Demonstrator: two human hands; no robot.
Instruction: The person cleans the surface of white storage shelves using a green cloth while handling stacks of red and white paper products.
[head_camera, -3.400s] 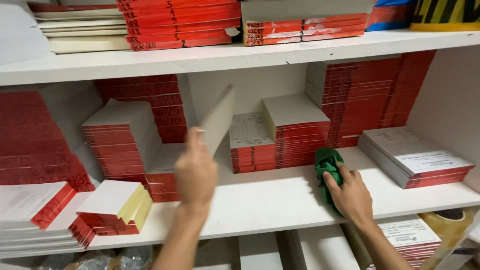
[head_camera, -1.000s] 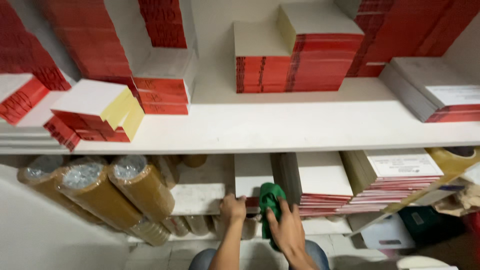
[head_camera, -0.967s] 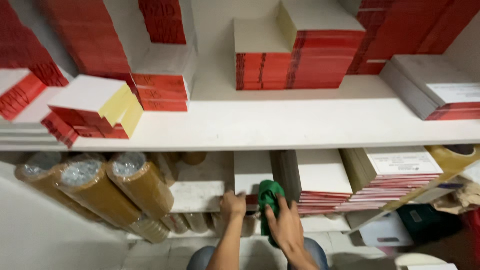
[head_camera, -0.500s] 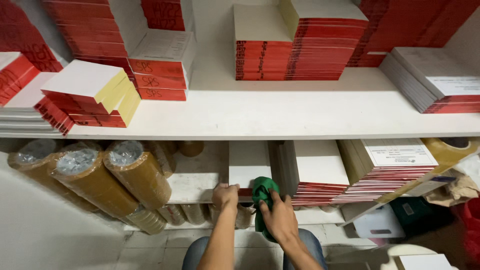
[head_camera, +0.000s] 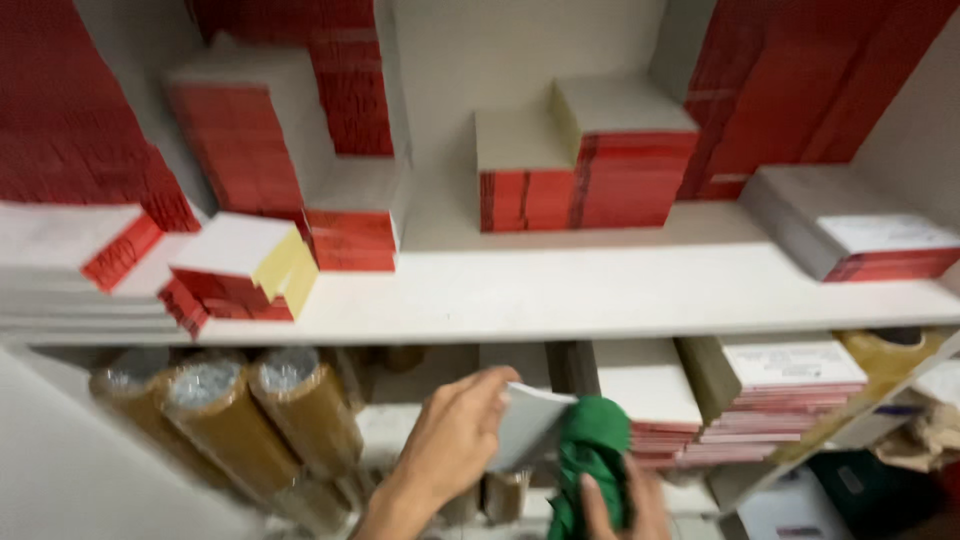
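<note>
A thin white card (head_camera: 527, 425), plain and slightly bent, is pinched in the left hand (head_camera: 455, 440) at the near edge of the lower shelf (head_camera: 400, 425), tilted up from the stacks there. The left grip is closed on the card's left edge, fingers curled over it. Just right of it, a green cloth (head_camera: 592, 465) is bunched in the right hand (head_camera: 625, 505), whose grip is wrapped round the cloth's lower part.

On the lower shelf, brown tape rolls (head_camera: 240, 420) lie at the left, and stacks of white-topped red booklets (head_camera: 700, 400) at the right. The upper shelf (head_camera: 600, 290) carries more red stacks (head_camera: 585, 160), far and to both sides; the picture is blurred.
</note>
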